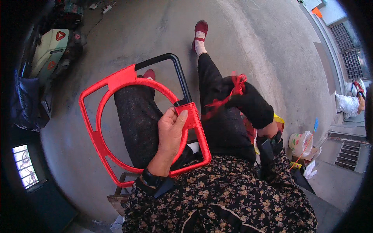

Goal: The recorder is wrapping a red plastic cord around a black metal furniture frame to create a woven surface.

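A squarish tube frame (123, 77) with a round ring inside it rests over my lap, tilted. Red cord is wound tightly round most of it, with broad wrapped bands where ring and frame meet. At the far right corner the black tube (179, 68) is bare. My left hand (170, 130) is closed on the frame's right side, thumb on the wrapped band beside the bare stretch. To the right, my right hand (251, 104), in a black glove, is closed round a loose bunch of red cord (237, 84). The cord's trailing end is blurred.
A pale green scooter (50, 52) stands at the far left, with a power strip (107, 9) on the floor beyond. On the right are a white bucket (300, 143) and a white sack (345, 104). A wooden stool edge (117, 200) shows near my left side.
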The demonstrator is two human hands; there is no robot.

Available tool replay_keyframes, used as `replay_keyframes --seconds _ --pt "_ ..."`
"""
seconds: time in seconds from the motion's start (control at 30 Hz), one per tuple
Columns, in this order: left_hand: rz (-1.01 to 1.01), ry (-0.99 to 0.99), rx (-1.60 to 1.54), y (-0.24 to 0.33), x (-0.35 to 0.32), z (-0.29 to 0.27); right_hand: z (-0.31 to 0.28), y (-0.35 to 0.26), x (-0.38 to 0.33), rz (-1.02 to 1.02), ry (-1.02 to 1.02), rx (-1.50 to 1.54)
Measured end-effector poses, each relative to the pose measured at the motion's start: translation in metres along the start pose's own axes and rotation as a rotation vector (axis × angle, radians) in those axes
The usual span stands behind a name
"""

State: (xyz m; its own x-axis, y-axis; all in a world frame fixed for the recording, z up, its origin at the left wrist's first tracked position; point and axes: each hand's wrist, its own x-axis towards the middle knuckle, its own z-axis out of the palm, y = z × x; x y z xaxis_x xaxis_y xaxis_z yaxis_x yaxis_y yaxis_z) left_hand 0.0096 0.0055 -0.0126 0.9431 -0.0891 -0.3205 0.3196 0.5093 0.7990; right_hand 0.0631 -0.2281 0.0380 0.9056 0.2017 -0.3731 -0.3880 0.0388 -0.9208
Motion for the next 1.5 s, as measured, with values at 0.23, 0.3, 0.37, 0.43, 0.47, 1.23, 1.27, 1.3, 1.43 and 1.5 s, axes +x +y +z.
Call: replay_keyframes --seconds 0.23,0.3,0.37,0.43,0.47,1.23,1.27,1.3,1.43,1.5 --pt "-0.096 -0.06 0.144 0.006 -0.002 0.001 -0.12 0.075 0.008 -0.19 0.304 0.616" --pt "-0.109 -0.027 0.172 0.009 -0.005 0.001 -0.149 0.085 0.016 -0.214 0.347 0.664" --pt "-0.118 -0.006 0.146 0.009 -0.006 0.006 -0.158 0.079 0.013 -0.236 0.386 0.609" --pt "-0.082 0.04 -0.013 0.004 -0.003 0.006 -0.156 0.072 0.004 -0.254 0.365 0.464" --pt "-0.062 0.069 -0.089 0.001 -0.001 0.005 -0.145 0.067 -0.003 -0.252 0.307 0.348" --pt "0.793 0.426 0.867 0.014 -0.013 0.004 0.073 0.012 0.022 -0.716 -0.217 -0.723" --pt "0.844 0.381 0.917 0.018 -0.014 0.007 0.077 0.01 0.02 -0.725 -0.234 -0.75" --pt "0.894 0.335 0.967 0.021 -0.015 0.009 0.079 0.01 0.017 -0.724 -0.245 -0.763" --pt "0.862 0.299 0.92 0.021 -0.015 0.009 0.073 0.017 0.018 -0.574 -0.213 -0.686" --pt "0.751 0.386 0.857 0.012 -0.01 0.0 0.046 0.023 0.021 -0.489 -0.138 -0.689"
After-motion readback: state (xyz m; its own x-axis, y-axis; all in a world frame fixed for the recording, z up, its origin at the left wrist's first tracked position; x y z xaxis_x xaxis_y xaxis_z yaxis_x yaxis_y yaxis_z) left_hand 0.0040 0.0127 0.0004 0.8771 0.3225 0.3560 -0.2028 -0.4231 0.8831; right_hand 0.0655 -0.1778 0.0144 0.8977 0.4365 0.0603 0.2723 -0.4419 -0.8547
